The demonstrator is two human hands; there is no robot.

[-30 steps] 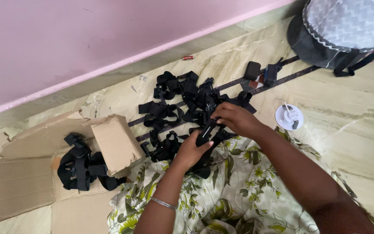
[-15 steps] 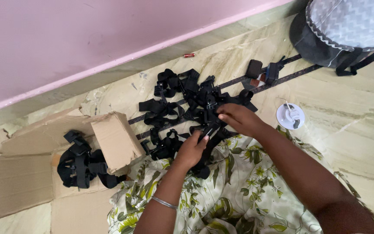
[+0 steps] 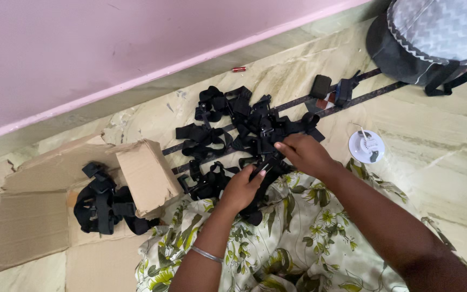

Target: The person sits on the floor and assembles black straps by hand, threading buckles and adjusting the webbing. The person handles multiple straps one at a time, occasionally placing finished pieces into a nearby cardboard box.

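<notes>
Hands meet at near edge of strap pile (image 3: 239, 130) on floor: left hand (image 3: 242, 189) fingers gripping black buckle (image 3: 260, 172), long axis running far-right; right hand (image 3: 305, 154) fingers closed on adjoining strap.

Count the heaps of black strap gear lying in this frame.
2: a big tangled pile on the floor under both hands, and a smaller bundle on the flattened cardboard box. Single straps within cannot be told apart.

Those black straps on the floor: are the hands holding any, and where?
Both hands pinch one black strap assembly: left hand at its lower end, right hand near the top.
</notes>
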